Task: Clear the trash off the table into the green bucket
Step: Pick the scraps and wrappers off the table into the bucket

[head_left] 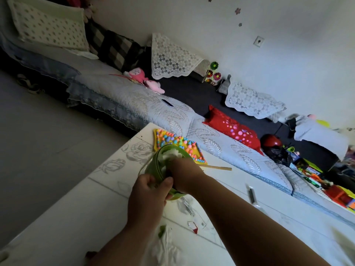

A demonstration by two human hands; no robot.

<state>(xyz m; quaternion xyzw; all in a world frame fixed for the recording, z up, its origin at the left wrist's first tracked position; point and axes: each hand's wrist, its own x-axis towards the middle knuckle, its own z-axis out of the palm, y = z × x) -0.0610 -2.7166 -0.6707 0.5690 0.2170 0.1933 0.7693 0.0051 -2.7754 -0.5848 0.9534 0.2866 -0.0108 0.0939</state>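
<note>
The green bucket (153,166) stands on the white table (76,217), with white crumpled paper (171,154) showing at its top. My left hand (148,196) grips the bucket's near rim, thumb over the edge. My right hand (184,173) reaches down into the bucket's mouth; its fingers are hidden inside, pressed against the white paper. More trash lies on the table: a crumpled white tissue (167,246) with a green scrap (162,230) near the front, a small red and white wrapper piece (193,226), and clear plastic wrap (187,206) just right of the bucket.
A yellow mat with coloured bumps (176,143) lies behind the bucket, and a wooden stick (217,167) beside it. A dark pen-like object (251,194) rests at the table's right. A sofa with a red cushion (234,131) runs along the table's far side.
</note>
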